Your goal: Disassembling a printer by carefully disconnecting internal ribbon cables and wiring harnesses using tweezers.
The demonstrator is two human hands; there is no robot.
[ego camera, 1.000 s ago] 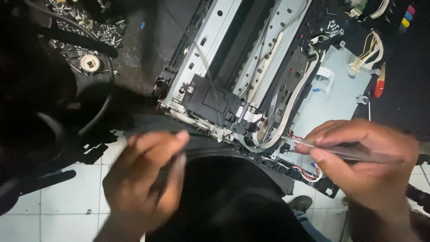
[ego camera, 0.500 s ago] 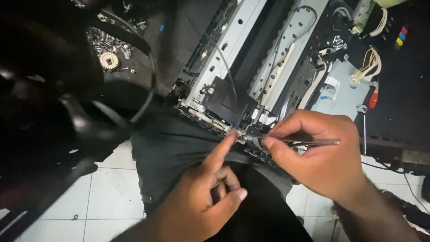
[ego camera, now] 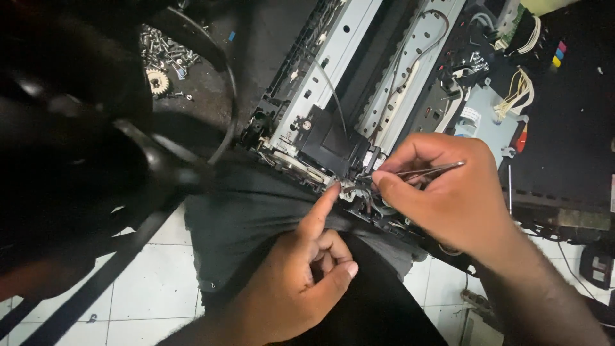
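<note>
I am leaning over an opened printer (ego camera: pixel 359 83) resting against my lap on the white tiled floor (ego camera: pixel 154 288), its cover already off so the long metal rails, the black carriage block (ego camera: pixel 330 138) and the wiring are lying bare. A pile of loose screws and a small gear (ego camera: pixel 157 80) is sitting off to the far left, so I judge the stripping down is well along, while the fine work at the near edge of the frame is not yet finished. My right hand (ego camera: pixel 448 192) is arching over that edge, thumb and forefinger pinching closed on thin metal tweezers (ego camera: pixel 416 172) whose tips are reaching down into the small part (ego camera: pixel 359 187) just beside the carriage block; I cannot tell whether the tips are gripping anything. My left hand (ego camera: pixel 301 275) is rising from below, holding nothing, three fingers curling into the palm and the forefinger stretching straight out so its tip is touching the frame right beside the tweezer tips. A red-handled tool (ego camera: pixel 520 136) is lying well apart on the right.
</note>
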